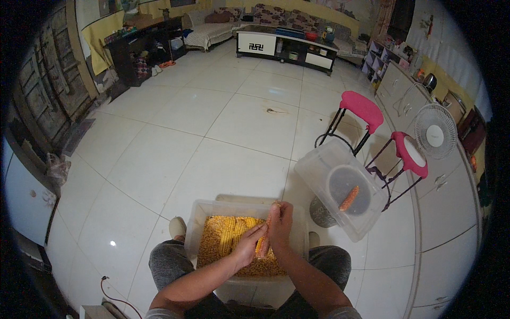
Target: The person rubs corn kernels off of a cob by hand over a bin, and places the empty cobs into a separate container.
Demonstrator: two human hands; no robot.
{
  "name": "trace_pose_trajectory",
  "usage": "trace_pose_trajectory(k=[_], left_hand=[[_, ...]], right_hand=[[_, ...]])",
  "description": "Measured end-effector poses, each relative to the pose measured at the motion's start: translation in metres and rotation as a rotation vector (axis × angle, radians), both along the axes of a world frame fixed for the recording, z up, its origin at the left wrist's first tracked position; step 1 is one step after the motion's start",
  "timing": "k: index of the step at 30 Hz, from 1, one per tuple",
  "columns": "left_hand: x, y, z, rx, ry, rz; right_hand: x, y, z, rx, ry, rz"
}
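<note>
Between my knees stands a translucent plastic bin [299,239] with loose corn kernels [211,255] in it. Several yellow corn ears [227,235] lie side by side on the kernels. Above the bin's right half, my left hand [251,245] and my right hand [281,224] meet on a partly stripped corn cob [263,246]. Yellow kernels remain along its left side, while the rest is bare and pinkish. My right hand grips toward the far end, my left hand closes around it from the left. The fingers hide whether a second cob is held.
A translucent lid [318,167] rests on a dark patterned bucket [322,213], with a bare cob [349,198] on it. Two stools with pink covers, a far stool [361,109] and a near stool [412,153], stand beyond. A white fan [435,131] is by the cabinets [446,207]. A cable [115,295] lies left.
</note>
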State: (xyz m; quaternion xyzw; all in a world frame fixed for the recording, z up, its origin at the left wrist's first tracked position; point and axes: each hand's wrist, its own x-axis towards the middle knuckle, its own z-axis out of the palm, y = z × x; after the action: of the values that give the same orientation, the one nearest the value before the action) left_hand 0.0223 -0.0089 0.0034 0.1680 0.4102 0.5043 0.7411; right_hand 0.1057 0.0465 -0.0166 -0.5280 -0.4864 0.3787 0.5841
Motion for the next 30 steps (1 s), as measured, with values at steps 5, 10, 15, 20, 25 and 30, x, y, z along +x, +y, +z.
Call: trace_pose_trajectory(k=[5,10,15,20,25,30], left_hand=[[-0.003,0.0,-0.036,0.059,0.002,-0.043],[-0.005,0.0,-0.035,-0.026,-0.005,-0.041],[-0.002,-0.003,0.001,-0.1,-0.062,-0.034],[-0.002,-0.003,-0.026,0.048,-0.038,-0.103],[-0.001,-0.002,-0.042,0.071,-0.016,-0.098],[0.0,-0.002,-0.025,-0.123,-0.114,-0.009]], right_hand=[[-0.002,0.0,-0.007,0.024,-0.061,0.008],[-0.003,-0.001,-0.003,0.017,-0.085,-0.002],[0.003,0.001,0.017,-0.029,0.097,-0.018],[0.003,0.001,0.013,-0.003,0.141,-0.006],[0.001,0.006,-0.005,0.103,-0.088,-0.079],[0.001,0.005,0.005,0.029,-0.009,-0.081]])
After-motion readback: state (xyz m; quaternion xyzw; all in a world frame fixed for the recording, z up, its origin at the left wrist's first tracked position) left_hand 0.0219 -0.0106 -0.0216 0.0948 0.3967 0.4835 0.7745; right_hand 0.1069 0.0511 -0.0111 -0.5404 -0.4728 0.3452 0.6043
